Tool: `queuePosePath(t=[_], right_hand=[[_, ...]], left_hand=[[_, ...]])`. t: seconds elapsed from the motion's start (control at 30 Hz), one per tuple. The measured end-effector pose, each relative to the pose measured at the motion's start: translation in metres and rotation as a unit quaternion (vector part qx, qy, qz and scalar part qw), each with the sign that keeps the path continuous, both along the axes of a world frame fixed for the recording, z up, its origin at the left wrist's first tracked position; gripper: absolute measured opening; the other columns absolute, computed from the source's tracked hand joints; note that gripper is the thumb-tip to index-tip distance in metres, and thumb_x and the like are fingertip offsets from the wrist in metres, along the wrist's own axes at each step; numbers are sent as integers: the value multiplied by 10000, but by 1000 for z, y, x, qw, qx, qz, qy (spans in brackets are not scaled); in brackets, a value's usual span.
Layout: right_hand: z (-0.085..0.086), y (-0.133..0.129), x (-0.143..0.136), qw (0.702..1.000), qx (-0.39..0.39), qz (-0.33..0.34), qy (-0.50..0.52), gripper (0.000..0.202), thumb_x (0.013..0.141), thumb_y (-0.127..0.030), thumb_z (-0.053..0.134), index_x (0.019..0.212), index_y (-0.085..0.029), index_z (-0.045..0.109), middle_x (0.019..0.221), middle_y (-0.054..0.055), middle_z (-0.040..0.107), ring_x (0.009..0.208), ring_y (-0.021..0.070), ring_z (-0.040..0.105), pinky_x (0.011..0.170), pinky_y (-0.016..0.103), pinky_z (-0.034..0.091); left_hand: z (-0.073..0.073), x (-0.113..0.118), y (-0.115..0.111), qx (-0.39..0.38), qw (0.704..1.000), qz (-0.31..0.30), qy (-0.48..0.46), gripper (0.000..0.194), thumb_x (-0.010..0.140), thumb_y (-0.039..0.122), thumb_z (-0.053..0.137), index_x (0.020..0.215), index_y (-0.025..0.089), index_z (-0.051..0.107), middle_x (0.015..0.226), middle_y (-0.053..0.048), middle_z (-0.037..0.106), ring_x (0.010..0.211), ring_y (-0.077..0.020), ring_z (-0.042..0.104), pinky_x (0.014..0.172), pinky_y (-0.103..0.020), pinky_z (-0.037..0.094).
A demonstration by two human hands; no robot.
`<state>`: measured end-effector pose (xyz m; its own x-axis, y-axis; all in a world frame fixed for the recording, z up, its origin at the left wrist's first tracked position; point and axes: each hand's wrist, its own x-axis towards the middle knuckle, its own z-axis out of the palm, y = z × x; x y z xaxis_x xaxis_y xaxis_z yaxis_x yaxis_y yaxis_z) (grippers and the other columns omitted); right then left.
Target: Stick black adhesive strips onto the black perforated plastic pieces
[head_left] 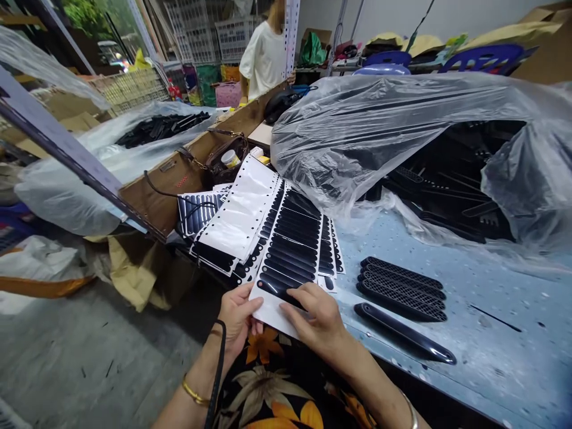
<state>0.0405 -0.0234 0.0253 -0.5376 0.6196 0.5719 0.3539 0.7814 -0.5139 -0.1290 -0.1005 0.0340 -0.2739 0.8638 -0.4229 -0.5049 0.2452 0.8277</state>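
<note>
A white sheet with rows of long black stickers [292,238] lies over a pile of similar sheets, its near end raised off the table's front edge. My left hand [239,313] pinches that sheet's near left corner between thumb and fingers. At the near right end my right hand [315,310] has thumb and forefinger closed on the lowest black sticker. A glossy black strip-shaped piece [404,332] rests on the blue table [500,369] to the right. Behind it sits a small stack of black pieces with a lattice pattern [401,289].
Clear plastic sheeting [375,131] covers a heap of black parts [456,179] at the back right. A cardboard box [156,190] with a brown bag stands at the left. A thin black stick [496,318] lies on the right. A person in a white shirt [263,59] stands behind.
</note>
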Motion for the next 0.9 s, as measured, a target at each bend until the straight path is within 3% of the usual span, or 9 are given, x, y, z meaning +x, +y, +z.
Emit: queuePosePath(t=[0.2,0.33,0.5,0.67,0.8,0.9], right_hand=[[-2,-6,-3,1000,-1,-5,-12,125,881,-232,629,914,-136,702,687,54,624,622,186,585,553,299,451],[1,-9,-13,1000,-11,-2,23,161,886,-245,630,954,-120,707,633,33,598,562,161,552,515,277,419],[12,-6,-29,984,-173,25,42,172,853,-282,653,771,-161,743,556,-3,578,472,101,501,460,221,384],[13,4,-30,950,-306,22,63,233,834,-320,627,711,-166,753,573,25,641,506,117,558,472,221,411],[6,10,-30,900,-420,-1,118,151,763,-308,670,715,-173,718,565,6,649,462,115,550,441,221,432],[13,12,-13,863,-463,-47,195,168,721,-325,730,668,-172,685,529,-9,623,428,115,558,424,223,464]], left_hand=[[-1,-2,6,-6,994,84,77,338,545,388,835,688,98,737,508,9,589,354,-66,458,285,-166,353],[4,-3,9,17,992,77,96,260,558,344,818,643,108,748,494,2,593,375,-62,433,315,-168,345],[12,1,16,50,997,37,48,190,578,291,816,605,122,732,529,0,601,475,-78,487,427,-173,389],[12,3,20,58,997,2,43,184,584,280,818,605,115,738,565,-18,633,543,-86,510,511,-178,415],[5,2,16,35,996,6,77,211,587,315,805,600,121,723,518,-6,607,456,-84,479,410,-179,379],[-3,-3,13,-4,994,32,102,249,551,351,803,597,126,707,479,11,578,388,-88,448,325,-187,344]])
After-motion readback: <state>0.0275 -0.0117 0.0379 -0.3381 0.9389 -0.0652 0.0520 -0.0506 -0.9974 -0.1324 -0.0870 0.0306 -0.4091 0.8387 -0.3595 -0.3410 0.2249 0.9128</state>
